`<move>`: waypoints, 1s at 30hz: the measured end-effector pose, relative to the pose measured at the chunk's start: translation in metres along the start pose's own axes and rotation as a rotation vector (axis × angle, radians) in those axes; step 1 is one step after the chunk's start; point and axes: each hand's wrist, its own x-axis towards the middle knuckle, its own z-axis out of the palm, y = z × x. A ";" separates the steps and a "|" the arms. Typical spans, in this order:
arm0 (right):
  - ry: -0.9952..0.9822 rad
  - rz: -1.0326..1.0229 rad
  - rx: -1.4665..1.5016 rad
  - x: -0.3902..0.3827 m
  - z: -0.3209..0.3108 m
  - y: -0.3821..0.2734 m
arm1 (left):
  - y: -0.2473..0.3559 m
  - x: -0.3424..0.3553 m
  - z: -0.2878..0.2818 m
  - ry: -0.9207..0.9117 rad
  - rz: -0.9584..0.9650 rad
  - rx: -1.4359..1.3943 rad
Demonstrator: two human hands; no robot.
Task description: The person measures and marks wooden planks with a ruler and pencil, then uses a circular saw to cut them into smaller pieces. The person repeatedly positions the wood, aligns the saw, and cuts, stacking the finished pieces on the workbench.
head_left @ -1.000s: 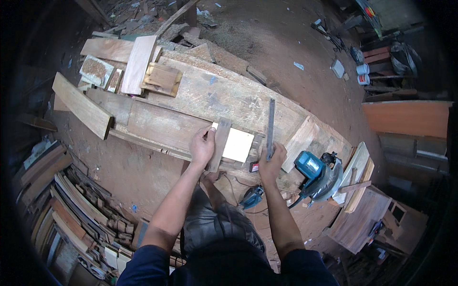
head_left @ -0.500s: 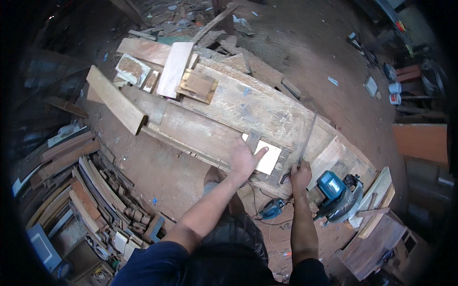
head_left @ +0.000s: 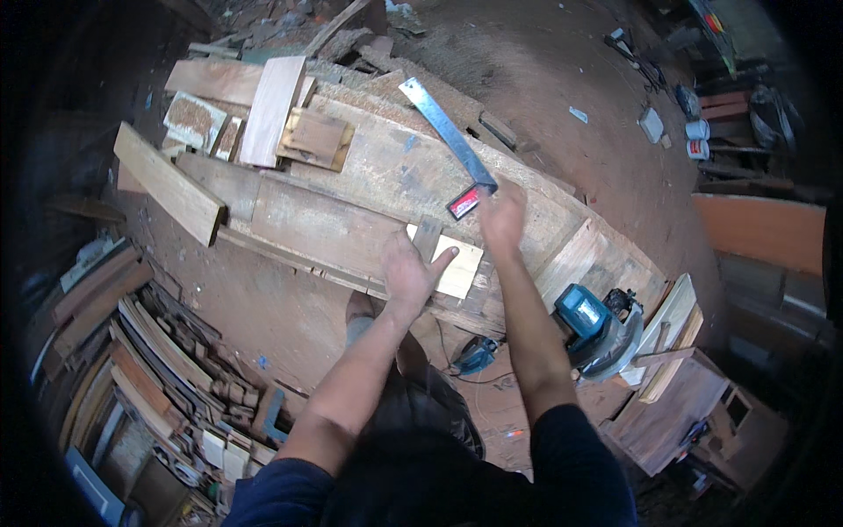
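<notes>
My left hand (head_left: 406, 277) grips a narrow weathered wood strip (head_left: 427, 235) and a pale rectangular board (head_left: 460, 274) beneath it, thumb lying over the board's face, fingers partly hidden. My right hand (head_left: 502, 218), slightly blurred, holds a try square (head_left: 446, 121) raised to the right of them, its steel blade angled up to the left and its dark handle with a red panel beside my fingers. Under both lies the long, worn wooden workbench (head_left: 379, 180), with a wider plank (head_left: 312, 233) along its near side.
Offcuts (head_left: 272, 110) are piled on the bench's far left. A teal circular saw (head_left: 587, 321) sits at its right end; a smaller teal tool (head_left: 476, 356) lies below. Stacked timber (head_left: 167, 369) fills the lower left. An orange panel (head_left: 757, 230) and white buckets (head_left: 697, 139) are at the right.
My right hand has lifted the try square up and left, swinging its blade toward the far side. My left hand stays on the strip and board, thumb now extended across the board.
</notes>
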 end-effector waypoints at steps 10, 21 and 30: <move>0.048 0.689 -0.446 -0.091 -0.041 0.103 | -0.002 0.002 -0.003 -0.027 0.001 -0.037; -0.186 0.558 -0.553 -0.063 -0.101 0.089 | -0.002 0.000 -0.004 -0.021 0.040 0.051; 0.209 0.487 -0.068 -0.088 -0.145 0.148 | 0.006 -0.002 -0.013 -0.050 0.035 0.008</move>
